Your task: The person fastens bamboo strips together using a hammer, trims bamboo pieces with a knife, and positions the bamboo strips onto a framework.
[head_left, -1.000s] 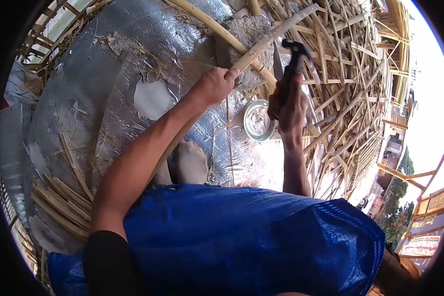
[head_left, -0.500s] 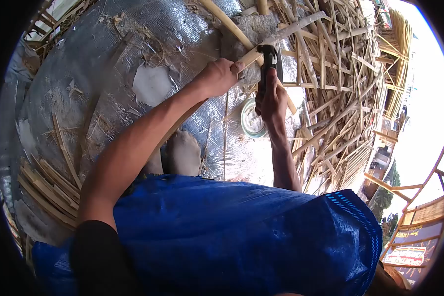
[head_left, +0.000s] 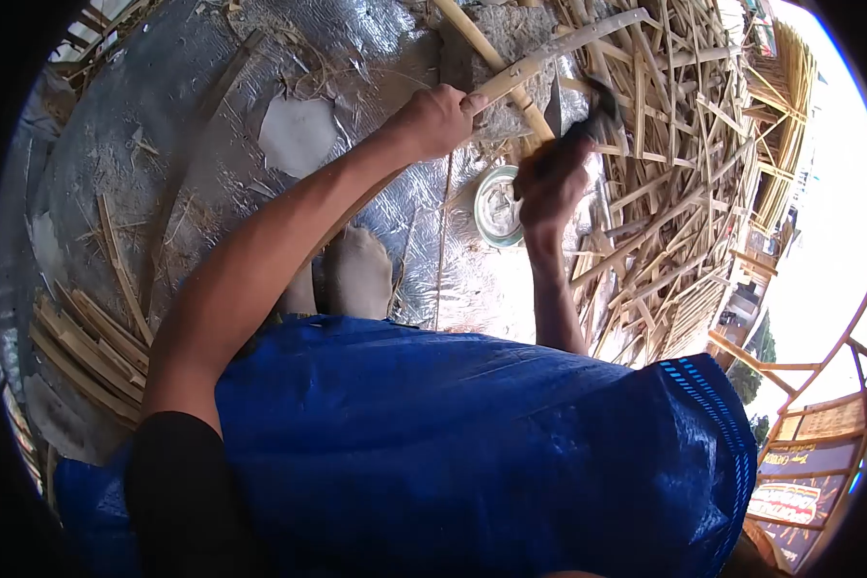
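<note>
My left hand (head_left: 441, 120) is closed around a split bamboo strip (head_left: 573, 43), thumb along its edge. The strip slants up to the right and also shows below my forearm. It lies across a round bamboo pole (head_left: 474, 37), over a rough grey block (head_left: 512, 29). My right hand (head_left: 554, 188) grips a dark hammer (head_left: 602, 101), blurred by motion. The hammer's head is raised to the right of the crossing, apart from the strip. My right fingers are partly in shadow.
A big heap of split bamboo (head_left: 669, 183) lies on the right. A round, green-rimmed container (head_left: 499, 207) sits below the block. More strips (head_left: 91, 347) lie at left on the silvery sheet (head_left: 222, 183). Blue tarpaulin (head_left: 405, 433) covers my lap.
The hammer has come off the bamboo strip and swung up and to the right with my right hand. My left hand keeps its hold on the strip; the view has shifted slightly.
</note>
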A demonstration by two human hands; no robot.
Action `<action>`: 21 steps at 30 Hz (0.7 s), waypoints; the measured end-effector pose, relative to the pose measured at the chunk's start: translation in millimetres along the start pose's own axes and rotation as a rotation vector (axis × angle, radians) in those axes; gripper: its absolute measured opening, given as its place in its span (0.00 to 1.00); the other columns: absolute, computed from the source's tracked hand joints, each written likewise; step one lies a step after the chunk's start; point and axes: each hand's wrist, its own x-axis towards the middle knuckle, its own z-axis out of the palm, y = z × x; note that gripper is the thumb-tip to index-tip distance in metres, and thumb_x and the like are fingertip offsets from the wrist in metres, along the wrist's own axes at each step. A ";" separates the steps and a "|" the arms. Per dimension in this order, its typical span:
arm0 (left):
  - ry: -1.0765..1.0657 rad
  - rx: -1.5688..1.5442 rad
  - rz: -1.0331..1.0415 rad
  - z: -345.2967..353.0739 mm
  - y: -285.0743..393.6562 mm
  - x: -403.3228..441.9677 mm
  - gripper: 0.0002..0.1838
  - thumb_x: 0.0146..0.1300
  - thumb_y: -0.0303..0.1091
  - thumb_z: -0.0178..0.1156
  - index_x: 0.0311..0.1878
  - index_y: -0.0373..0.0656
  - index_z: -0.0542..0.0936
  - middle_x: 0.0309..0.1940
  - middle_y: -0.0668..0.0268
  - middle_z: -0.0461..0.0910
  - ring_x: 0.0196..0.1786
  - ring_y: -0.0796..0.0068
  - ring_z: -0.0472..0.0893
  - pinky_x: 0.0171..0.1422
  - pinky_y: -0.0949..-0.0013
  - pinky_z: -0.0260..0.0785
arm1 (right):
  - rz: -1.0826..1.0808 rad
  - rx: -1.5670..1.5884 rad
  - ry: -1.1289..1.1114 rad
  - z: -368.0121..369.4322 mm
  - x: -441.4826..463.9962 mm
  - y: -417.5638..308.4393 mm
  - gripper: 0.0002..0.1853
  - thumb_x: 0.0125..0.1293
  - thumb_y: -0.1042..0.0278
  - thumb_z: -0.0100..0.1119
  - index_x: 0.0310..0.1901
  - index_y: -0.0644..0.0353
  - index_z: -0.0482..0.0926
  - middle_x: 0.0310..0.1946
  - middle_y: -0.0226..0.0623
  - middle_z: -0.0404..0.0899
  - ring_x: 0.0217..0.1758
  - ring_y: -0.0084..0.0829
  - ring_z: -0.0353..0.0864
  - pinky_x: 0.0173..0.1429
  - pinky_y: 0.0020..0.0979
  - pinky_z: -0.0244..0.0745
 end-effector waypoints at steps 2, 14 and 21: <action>0.033 0.040 0.071 9.1 -1.0 1.1 0.33 0.75 0.59 0.44 0.30 0.36 0.79 0.21 0.57 0.78 0.27 0.62 0.81 0.36 0.58 0.73 | 0.380 0.100 -0.218 -9.4 10.6 -15.2 0.32 0.74 0.31 0.37 0.25 0.54 0.67 0.12 0.24 0.60 0.11 0.20 0.56 0.16 0.28 0.52; -0.030 0.012 -0.028 7.8 3.3 -0.7 0.30 0.77 0.57 0.42 0.32 0.38 0.79 0.15 0.65 0.73 0.14 0.73 0.73 0.24 0.65 0.70 | 0.018 0.263 -0.061 -27.2 -12.5 -82.9 0.34 0.71 0.26 0.36 0.21 0.51 0.61 0.10 0.22 0.55 0.09 0.16 0.53 0.13 0.24 0.46; 0.061 0.197 0.143 6.4 -2.5 4.5 0.30 0.77 0.56 0.41 0.33 0.38 0.79 0.18 0.62 0.75 0.23 0.68 0.78 0.34 0.61 0.72 | 0.347 0.173 -0.218 -3.2 11.5 -41.9 0.31 0.74 0.33 0.40 0.21 0.50 0.67 0.13 0.22 0.61 0.11 0.17 0.56 0.14 0.25 0.49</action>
